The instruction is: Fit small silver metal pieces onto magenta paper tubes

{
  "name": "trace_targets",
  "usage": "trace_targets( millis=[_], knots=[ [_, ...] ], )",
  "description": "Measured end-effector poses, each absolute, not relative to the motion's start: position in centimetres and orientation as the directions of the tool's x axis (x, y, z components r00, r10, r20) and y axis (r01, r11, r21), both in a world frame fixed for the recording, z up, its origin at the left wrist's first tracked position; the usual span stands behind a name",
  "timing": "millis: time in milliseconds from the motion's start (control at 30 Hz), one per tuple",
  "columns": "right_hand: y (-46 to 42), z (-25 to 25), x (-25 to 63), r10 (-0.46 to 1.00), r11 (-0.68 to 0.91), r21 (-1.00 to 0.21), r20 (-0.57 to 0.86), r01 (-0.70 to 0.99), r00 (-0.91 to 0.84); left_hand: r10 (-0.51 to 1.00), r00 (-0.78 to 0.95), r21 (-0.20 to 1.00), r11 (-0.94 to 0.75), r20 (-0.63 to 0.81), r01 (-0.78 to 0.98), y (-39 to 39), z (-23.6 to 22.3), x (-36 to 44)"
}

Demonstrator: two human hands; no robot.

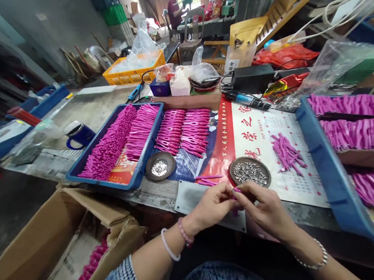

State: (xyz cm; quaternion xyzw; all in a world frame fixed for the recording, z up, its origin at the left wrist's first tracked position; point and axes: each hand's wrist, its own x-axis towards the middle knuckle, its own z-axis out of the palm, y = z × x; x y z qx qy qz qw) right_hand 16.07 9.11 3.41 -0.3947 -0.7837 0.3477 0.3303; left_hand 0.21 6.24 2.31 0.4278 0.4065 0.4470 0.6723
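My left hand and my right hand meet over the table's front edge, fingertips pinched together. Between them is a slim magenta plastic piece, mostly hidden by the fingers. Just beyond my right hand sits a round dark dish of small silvery metal pins. A few loose magenta strips lie past my left hand, near a grey metal plate. Further left, a smaller dish holds tiny shiny metal bits. Two neat stacks of magenta pieces stand behind it.
A blue tray full of magenta sticks stands left; a larger blue tray is at right. A loose magenta pile lies on the printed sheet. A mug stands far left. Below is an open cardboard box. A person sits in the background.
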Motion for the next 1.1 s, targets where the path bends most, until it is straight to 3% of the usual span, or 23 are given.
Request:
trace_targets(
  millis=[533,700,800,900,1000,1100],
  knots=[
    [9.0,1.0,16.6,0.822,0.516,-0.772,0.326,0.37,-0.467,0.945,0.297,0.971,0.187,-0.137,-0.147,6.8,1.1,0.1],
    [9.0,1.3,16.5,0.843,0.469,-0.806,0.287,0.362,-0.454,0.943,0.298,0.965,0.205,-0.15,-0.164,6.9,1.1,0.1],
    [8.6,2.9,16.7,0.894,0.337,-0.879,0.186,0.337,-0.409,0.936,0.319,0.958,0.215,-0.148,-0.188,6.5,1.8,0.2],
    [7.4,4.3,17.2,0.93,0.043,-0.982,-0.028,0.184,-0.366,0.916,0.349,0.897,0.311,-0.196,-0.313,5.5,2.6,1.2],
    [5.6,4.2,17.5,0.905,-0.235,-0.972,-0.211,-0.019,-0.368,0.851,0.413,0.661,0.517,-0.326,-0.544,3.9,2.5,3.1],
    [4.0,3.3,17.5,0.895,-0.31,-0.949,-0.267,-0.066,-0.356,0.805,0.456,0.524,0.593,-0.379,-0.611,2.6,1.4,4.8]
  ],
)
